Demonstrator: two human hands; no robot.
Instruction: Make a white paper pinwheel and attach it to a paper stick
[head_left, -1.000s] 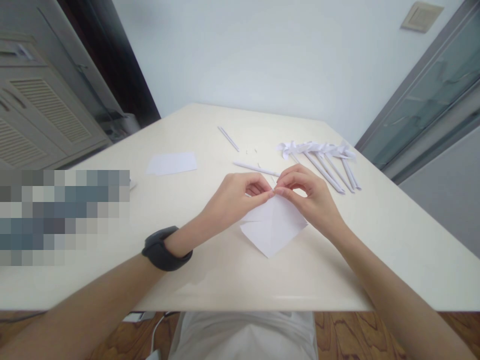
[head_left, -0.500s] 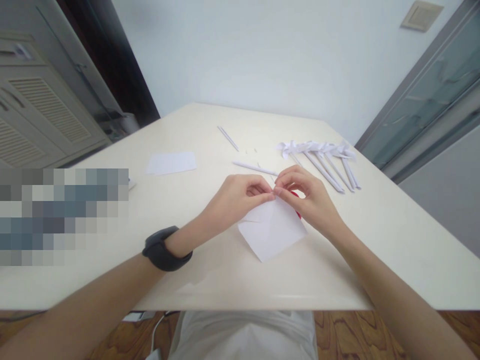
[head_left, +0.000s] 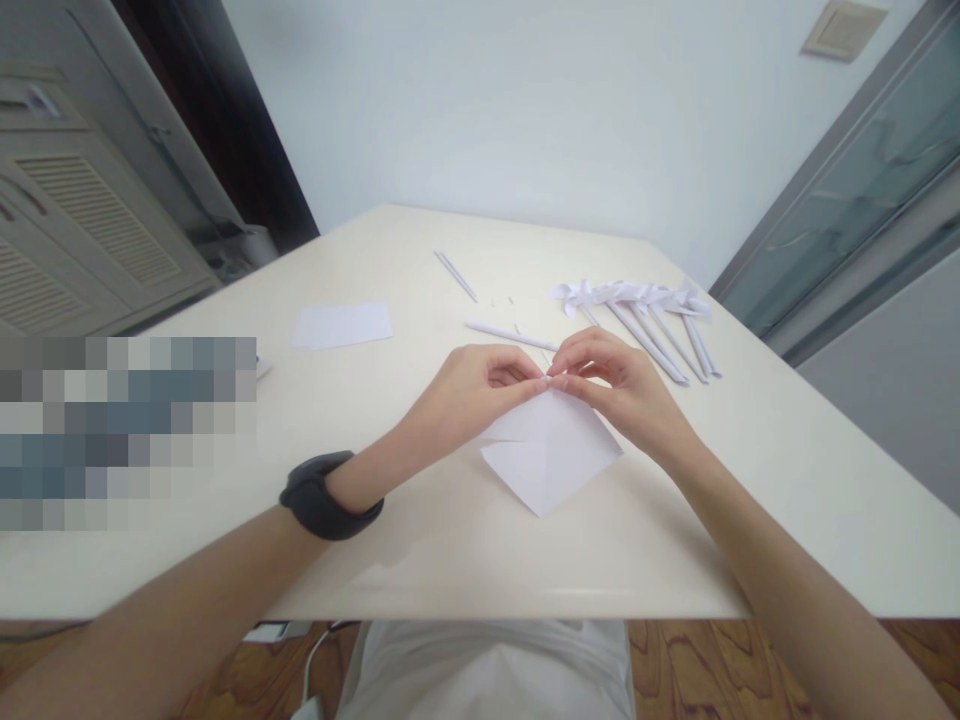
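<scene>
- White paper is in both hands: a folded square sheet (head_left: 551, 455) lies in the middle of the tabletop (head_left: 787, 480), a bit nearer the front edge, with one corner pointing at the person.
- Left hand (head_left: 472, 395) pinches the far corner of the sheet with its thumb and finger closed on it.
- Right hand (head_left: 619, 385) pinches the same corner from the other side, and the fingertips of both hands meet there.
- Black watch band (head_left: 326, 497) sits on the left wrist.
- Just behind the hands lies a thin rolled paper stick (head_left: 510, 336).
- Paper pinwheels on sticks (head_left: 645, 315) lie in a row near the right edge of the tabletop.
- Another thin stick (head_left: 456, 275) lies farther back, toward the far edge.
- Flat white sheet (head_left: 343, 325) lies toward the left edge, well apart from the hands.
</scene>
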